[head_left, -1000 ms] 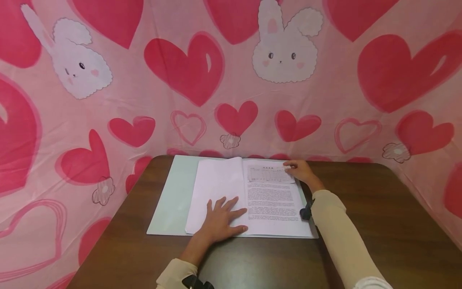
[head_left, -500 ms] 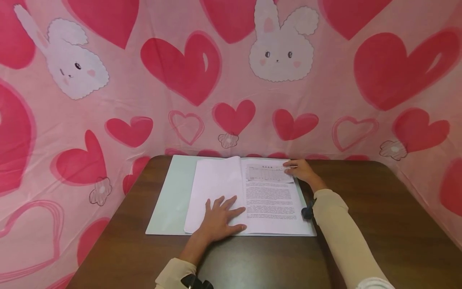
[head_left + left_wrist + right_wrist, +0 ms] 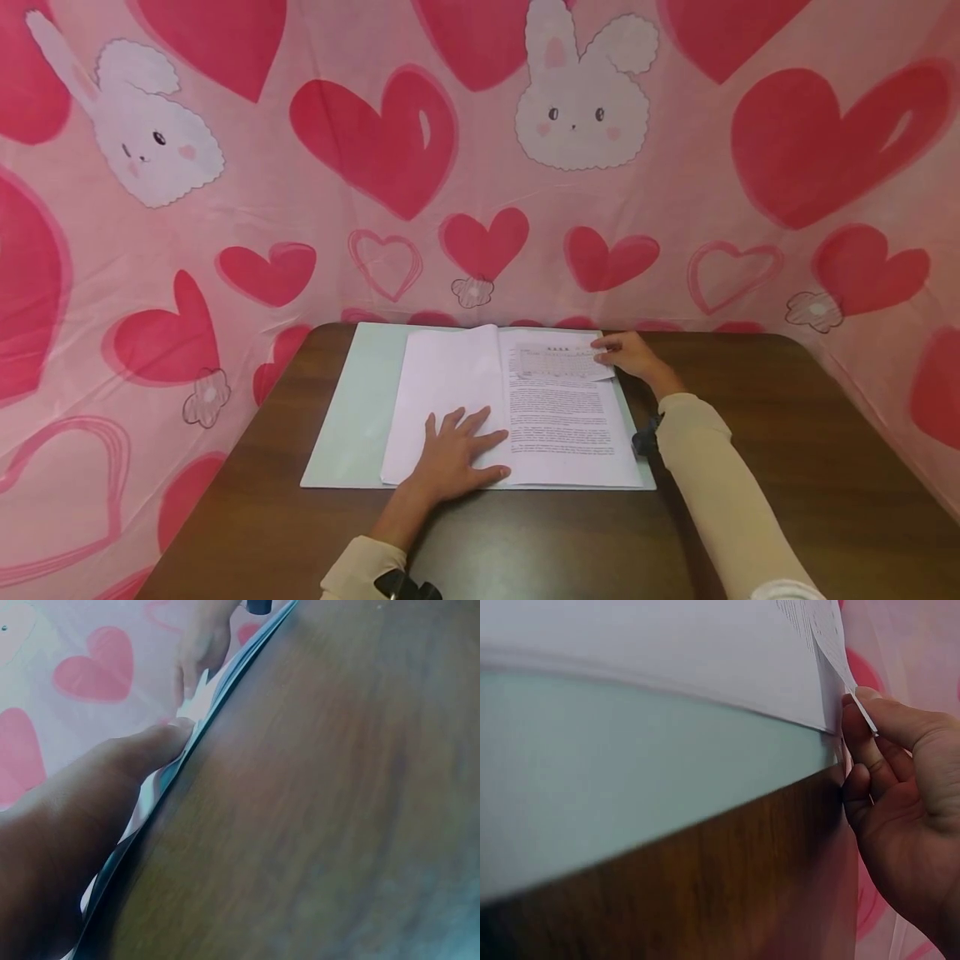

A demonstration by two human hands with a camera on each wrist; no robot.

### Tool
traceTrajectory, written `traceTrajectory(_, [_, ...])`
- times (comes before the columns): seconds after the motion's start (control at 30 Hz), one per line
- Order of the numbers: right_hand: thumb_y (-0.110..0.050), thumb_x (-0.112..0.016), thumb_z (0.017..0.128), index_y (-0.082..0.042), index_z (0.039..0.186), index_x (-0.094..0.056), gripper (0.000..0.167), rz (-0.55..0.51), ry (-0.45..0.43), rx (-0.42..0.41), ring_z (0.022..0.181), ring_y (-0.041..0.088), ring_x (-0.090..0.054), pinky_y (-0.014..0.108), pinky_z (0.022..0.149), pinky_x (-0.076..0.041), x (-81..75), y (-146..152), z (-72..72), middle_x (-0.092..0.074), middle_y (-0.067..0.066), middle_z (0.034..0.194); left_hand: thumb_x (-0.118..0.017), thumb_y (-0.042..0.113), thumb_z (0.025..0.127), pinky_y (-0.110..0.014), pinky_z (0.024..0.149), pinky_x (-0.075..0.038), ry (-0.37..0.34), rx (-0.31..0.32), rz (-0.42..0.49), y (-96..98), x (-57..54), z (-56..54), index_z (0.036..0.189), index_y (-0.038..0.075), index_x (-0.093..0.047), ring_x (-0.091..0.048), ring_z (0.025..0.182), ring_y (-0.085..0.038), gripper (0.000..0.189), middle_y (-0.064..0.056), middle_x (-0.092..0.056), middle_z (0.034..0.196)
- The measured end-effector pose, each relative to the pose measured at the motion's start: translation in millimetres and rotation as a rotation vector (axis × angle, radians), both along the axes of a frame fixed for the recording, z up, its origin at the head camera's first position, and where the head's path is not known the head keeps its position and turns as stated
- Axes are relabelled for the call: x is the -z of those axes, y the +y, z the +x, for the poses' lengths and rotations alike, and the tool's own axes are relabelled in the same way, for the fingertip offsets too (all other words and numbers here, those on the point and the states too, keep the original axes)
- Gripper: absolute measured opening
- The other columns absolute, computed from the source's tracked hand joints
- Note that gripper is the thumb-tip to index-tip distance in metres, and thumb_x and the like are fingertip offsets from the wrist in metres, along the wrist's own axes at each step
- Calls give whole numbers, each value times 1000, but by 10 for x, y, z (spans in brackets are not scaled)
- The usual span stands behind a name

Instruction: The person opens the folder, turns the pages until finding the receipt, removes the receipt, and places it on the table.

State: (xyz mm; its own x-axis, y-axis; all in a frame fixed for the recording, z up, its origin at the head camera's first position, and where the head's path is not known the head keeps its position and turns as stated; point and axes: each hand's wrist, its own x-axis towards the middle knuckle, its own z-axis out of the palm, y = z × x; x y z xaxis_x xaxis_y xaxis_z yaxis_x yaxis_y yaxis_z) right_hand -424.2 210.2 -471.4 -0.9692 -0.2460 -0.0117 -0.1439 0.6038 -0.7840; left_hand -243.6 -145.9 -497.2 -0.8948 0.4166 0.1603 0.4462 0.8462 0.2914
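Observation:
An open pale green folder [image 3: 345, 417] lies on the table with a stack of white pages in it. The left page [image 3: 453, 367] is blank; the right page [image 3: 562, 425] carries printed text. My left hand [image 3: 453, 454] rests flat with spread fingers on the lower part of the left page, thumb near the fold. Over the top of the printed page lies a small printed slip [image 3: 558, 362] with a table on it. My right hand [image 3: 630, 354] pinches the slip's right edge between thumb and fingers. In the right wrist view the pinched slip [image 3: 847, 675] stands raised off the pages.
The dark brown wooden table [image 3: 787, 433] extends to both sides and in front of the folder. Behind it hangs a pink cloth [image 3: 495, 192] printed with hearts and rabbits. A black wrist camera [image 3: 647, 437] sits beside the folder's right edge.
The slip has shifted slightly right and its right end now stands out past the page edge, moving with my right hand. My left hand stays in place on the page.

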Motion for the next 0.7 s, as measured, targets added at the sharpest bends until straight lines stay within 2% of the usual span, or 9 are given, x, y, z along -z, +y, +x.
traceTrajectory(0.17, [-10, -66, 98, 6, 134, -62, 39, 16, 17, -4, 107, 38, -61, 51, 105, -52, 1, 49, 11, -63, 31, 131, -57, 69, 88, -80, 111, -22, 12, 5, 1, -3, -15, 0, 140, 38, -61, -40, 146, -42, 61, -2, -47, 161])
traceTrajectory(0.4, [-11, -65, 98, 6, 135, -61, 41, 20, -2, -7, 113, 42, -62, 56, 108, -50, 8, 110, 16, -60, 32, 135, -57, 70, 88, -80, 111, -21, 1, 8, 4, -16, 28, 1, 140, 39, -61, -39, 147, -43, 61, -1, -46, 161])
traceTrajectory(0.53, [-9, -65, 97, 8, 133, -62, 39, 16, 19, -8, 112, 43, -63, 55, 106, -51, 7, 137, 19, -61, 34, 133, -57, 70, 88, -80, 112, -21, -6, 11, 0, -16, 31, -3, 141, 39, -60, -38, 147, -43, 62, -1, -45, 162])
traceTrajectory(0.6, [-8, -66, 96, 9, 130, -63, 38, 16, 40, -9, 108, 41, -64, 50, 102, -55, 5, 151, 21, -62, 34, 131, -57, 70, 88, -80, 111, -21, -2, 14, -2, -17, 21, -4, 140, 39, -61, -39, 147, -43, 61, -2, -45, 161])
traceTrajectory(0.7, [-6, -68, 95, 11, 127, -65, 37, 14, 73, -13, 101, 35, -65, 34, 91, -59, -4, 173, 24, -64, 34, 128, -58, 70, 88, -80, 111, -22, 0, 15, -7, -21, 4, -8, 140, 38, -61, -39, 147, -44, 61, -2, -46, 161])
